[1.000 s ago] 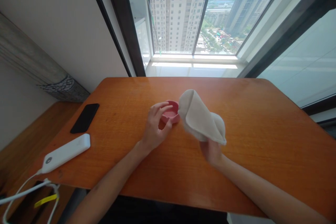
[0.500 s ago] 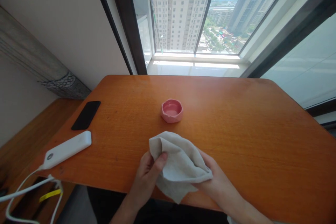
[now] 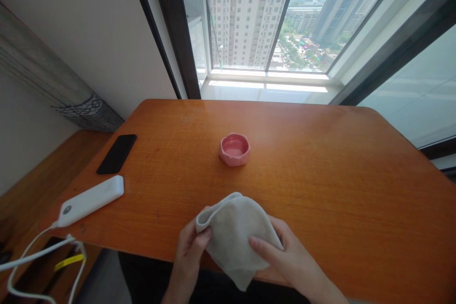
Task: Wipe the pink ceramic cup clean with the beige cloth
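A pale grey cloth (image 3: 237,232) is held up between my two hands, above the table's near edge. My left hand (image 3: 190,247) pinches its folded left corner between thumb and fingers. On the right side, my right hand (image 3: 281,251) grips the cloth with the thumb in front and the other fingers mostly hidden behind it. One corner of the cloth hangs down over the table edge. Beyond the cloth, apart from both hands, a pink faceted ashtray-like bowl (image 3: 235,149) stands upright on the wooden table (image 3: 338,175).
At the table's left lie a black phone (image 3: 117,154) and a white power strip (image 3: 90,200), whose white cable (image 3: 32,260) runs off the near left edge. A window (image 3: 270,33) and a patterned curtain (image 3: 85,109) are behind the table.
The cloth has come lower and nearer to me and is turned to a smoother face. My right thumb has moved round to the front of it.
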The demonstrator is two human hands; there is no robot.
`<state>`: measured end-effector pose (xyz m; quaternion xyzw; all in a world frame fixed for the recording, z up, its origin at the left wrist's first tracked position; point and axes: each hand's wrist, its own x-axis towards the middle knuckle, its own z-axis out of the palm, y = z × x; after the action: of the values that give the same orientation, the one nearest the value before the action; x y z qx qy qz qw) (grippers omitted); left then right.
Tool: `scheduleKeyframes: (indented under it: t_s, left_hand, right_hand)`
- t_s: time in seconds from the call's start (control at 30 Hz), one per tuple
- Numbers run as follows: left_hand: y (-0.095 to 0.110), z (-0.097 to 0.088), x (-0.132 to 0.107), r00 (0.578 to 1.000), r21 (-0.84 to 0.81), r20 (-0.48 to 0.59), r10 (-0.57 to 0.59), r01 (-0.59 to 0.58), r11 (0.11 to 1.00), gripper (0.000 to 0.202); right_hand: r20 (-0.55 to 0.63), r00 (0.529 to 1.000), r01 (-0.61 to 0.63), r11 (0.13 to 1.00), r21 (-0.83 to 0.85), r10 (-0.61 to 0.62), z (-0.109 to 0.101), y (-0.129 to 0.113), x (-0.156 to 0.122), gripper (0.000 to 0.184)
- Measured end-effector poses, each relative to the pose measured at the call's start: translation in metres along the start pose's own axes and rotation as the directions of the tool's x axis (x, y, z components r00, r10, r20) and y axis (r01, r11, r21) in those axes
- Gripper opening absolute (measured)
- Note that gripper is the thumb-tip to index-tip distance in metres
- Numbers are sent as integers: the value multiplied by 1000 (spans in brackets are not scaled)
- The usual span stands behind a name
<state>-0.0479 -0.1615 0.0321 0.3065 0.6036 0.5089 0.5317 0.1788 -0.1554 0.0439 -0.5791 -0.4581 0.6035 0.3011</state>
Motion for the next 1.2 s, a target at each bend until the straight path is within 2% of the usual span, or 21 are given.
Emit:
scheduleKeyframes:
  t_s: [0.03,0.1,0.17,0.23,0.37,0.47,0.53,0.6,0.67,0.7,0.83,0.97,1.03,1.1,1.17,1.2]
  left_hand:
    - [3,0,-2,1000,20,0,1,-1,1000,45]
    - [13,0,-4,996,59,66,66,-70,996,40]
    - [23,1,-4,971,90,162,175,-191,977,31]
    - [34,2,-5,935,118,264,236,-274,954,32]
    - [52,3,-8,881,174,422,212,-308,935,38]
    - [59,3,-8,849,181,491,198,-321,930,38]
    - [58,3,-6,871,183,439,219,-326,928,31]
    - [54,2,-3,922,152,287,261,-313,938,26]
    - [49,2,-1,948,99,149,281,-297,950,29]
    - [47,2,-1,954,78,114,277,-286,955,30]
    - [46,1,-5,963,56,123,240,-249,967,23]
    - [56,-1,-6,959,94,96,268,-277,956,21]
    - [67,-5,1,945,130,65,321,-327,936,19]
    - [84,-8,12,906,155,59,418,-422,893,15]
    - [107,-9,23,817,211,45,575,-571,793,6]
    - [120,-9,28,748,247,54,662,-652,717,6]
  right_hand:
    - [24,999,33,999,5,-33,-2,-3,-1,62]
    - [60,993,96,993,68,-100,-4,-12,-1,60]
    - [122,978,146,976,161,-167,-6,-21,-1,54]
    - [160,967,161,962,218,-198,-6,-30,-1,48]
    - [162,968,152,959,241,-194,-6,-43,0,41]
    - [195,958,163,958,237,-212,-6,-51,3,34]
    - [191,955,179,953,244,-228,-7,-53,5,31]
    - [146,962,185,946,265,-229,-7,-54,7,31]
    - [93,970,189,941,281,-223,-7,-52,9,31]
    - [69,972,194,938,286,-223,-7,-51,10,32]
    - [12,975,209,927,311,-224,-2,-49,11,34]
    - [75,966,219,936,275,-248,-2,-58,12,27]
    - [105,948,278,942,187,-300,-4,-70,17,24]
    - [113,916,377,923,77,-384,-7,-88,25,21]
    - [107,863,497,868,-7,-494,-8,-110,36,18]
    - [98,823,564,825,-34,-559,-8,-121,41,16]
